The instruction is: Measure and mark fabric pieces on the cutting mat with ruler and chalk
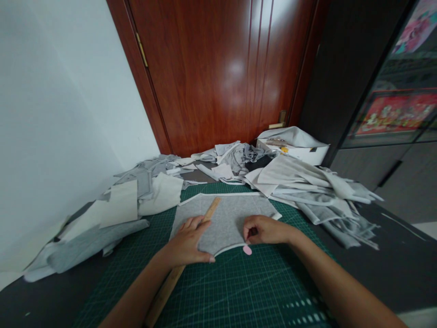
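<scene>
Left fingers (194, 224) are lying spread over ruler (213, 206) and grey fabric (227, 218). Right fingers (251, 222) are pinching its near edge, right beside that pink oval (247, 250)!

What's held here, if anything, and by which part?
Left hand lies across ruler and grey fabric; right hand meets the fabric's near edge, grip unclear.

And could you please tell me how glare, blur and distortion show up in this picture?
Head view: pale glare on the door; same head view: the leaning door frame suggests lens distortion; head view, right side: the cabinet looks blurred; head view: the right forearm casts a soft shadow on the mat.
</scene>
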Demonstrator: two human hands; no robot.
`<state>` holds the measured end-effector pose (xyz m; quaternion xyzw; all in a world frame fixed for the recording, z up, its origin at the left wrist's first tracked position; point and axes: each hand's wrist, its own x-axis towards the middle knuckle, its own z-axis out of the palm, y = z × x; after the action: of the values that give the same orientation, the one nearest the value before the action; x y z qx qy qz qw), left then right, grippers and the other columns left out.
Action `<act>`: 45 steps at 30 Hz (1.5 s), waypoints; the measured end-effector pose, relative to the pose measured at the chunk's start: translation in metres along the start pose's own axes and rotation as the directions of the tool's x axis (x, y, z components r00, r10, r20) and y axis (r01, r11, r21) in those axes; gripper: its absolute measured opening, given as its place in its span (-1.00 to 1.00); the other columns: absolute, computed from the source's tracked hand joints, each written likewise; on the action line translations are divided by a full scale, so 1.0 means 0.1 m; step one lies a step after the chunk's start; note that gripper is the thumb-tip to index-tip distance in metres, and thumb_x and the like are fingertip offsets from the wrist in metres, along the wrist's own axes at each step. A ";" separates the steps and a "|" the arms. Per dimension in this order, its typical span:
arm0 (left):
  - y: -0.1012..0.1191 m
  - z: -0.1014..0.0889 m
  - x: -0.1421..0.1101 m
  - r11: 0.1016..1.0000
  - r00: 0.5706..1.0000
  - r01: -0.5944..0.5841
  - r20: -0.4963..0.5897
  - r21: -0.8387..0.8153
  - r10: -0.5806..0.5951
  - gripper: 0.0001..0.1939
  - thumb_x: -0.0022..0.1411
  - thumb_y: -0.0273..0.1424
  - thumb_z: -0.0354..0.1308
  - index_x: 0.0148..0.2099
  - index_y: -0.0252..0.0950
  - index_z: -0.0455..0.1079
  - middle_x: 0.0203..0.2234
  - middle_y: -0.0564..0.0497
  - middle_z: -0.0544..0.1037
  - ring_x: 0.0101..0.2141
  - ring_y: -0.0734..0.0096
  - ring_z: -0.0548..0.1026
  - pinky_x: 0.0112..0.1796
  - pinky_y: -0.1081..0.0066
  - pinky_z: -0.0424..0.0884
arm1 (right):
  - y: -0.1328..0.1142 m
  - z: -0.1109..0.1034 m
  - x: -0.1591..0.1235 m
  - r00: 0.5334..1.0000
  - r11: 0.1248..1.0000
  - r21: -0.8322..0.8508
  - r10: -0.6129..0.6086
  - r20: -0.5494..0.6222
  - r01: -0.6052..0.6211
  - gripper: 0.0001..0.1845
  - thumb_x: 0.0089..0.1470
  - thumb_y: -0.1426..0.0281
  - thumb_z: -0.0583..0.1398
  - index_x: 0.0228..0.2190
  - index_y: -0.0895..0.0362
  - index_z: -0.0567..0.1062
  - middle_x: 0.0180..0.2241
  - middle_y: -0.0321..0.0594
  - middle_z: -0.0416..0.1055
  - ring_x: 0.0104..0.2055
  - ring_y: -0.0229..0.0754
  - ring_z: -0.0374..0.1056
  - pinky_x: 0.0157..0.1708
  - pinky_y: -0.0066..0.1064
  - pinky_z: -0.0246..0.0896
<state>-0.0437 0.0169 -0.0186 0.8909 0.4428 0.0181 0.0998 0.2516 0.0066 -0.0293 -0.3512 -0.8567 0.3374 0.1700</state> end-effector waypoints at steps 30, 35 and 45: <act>0.01 0.01 0.05 0.996 0.989 0.077 -0.122 -0.043 -0.082 -0.55 0.09 -0.50 -0.01 0.06 -0.18 0.28 -0.12 -0.03 0.35 -0.08 0.29 0.39 0.00 0.33 0.28 | -0.21 0.24 0.15 0.989 0.965 -0.260 -0.054 -0.135 0.017 -0.78 0.16 0.34 0.13 -0.45 0.13 0.53 -0.51 -0.31 0.45 -0.47 -0.29 0.29 -0.41 -0.49 0.07; 0.03 -0.02 0.08 0.992 0.988 0.124 -0.093 -0.025 -0.126 -0.58 0.06 -0.51 0.01 0.01 -0.26 0.29 -0.11 -0.08 0.37 -0.07 0.24 0.40 0.00 0.32 0.28 | -0.18 0.30 0.21 0.971 0.954 -0.299 -0.046 -0.235 -0.027 -0.90 0.07 0.38 0.20 -0.35 0.12 0.53 -0.37 -0.23 0.47 -0.27 -0.19 0.34 -0.25 -0.43 0.16; 0.06 -0.11 0.14 0.996 0.996 0.088 -0.008 0.029 -0.087 -0.53 0.06 -0.53 -0.01 0.06 -0.27 0.31 -0.13 -0.08 0.39 -0.09 0.24 0.40 -0.02 0.31 0.30 | -0.11 0.21 0.20 0.924 0.893 -0.287 0.272 -0.270 -0.347 0.04 -0.20 -0.04 0.32 0.22 0.17 0.17 0.29 0.13 -0.04 0.32 0.26 -0.20 0.20 0.15 -0.33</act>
<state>-0.0321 0.0265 -0.0074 0.8720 0.4819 0.0100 0.0859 0.2210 0.0055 -0.0357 -0.5427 -0.8090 0.1708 0.1476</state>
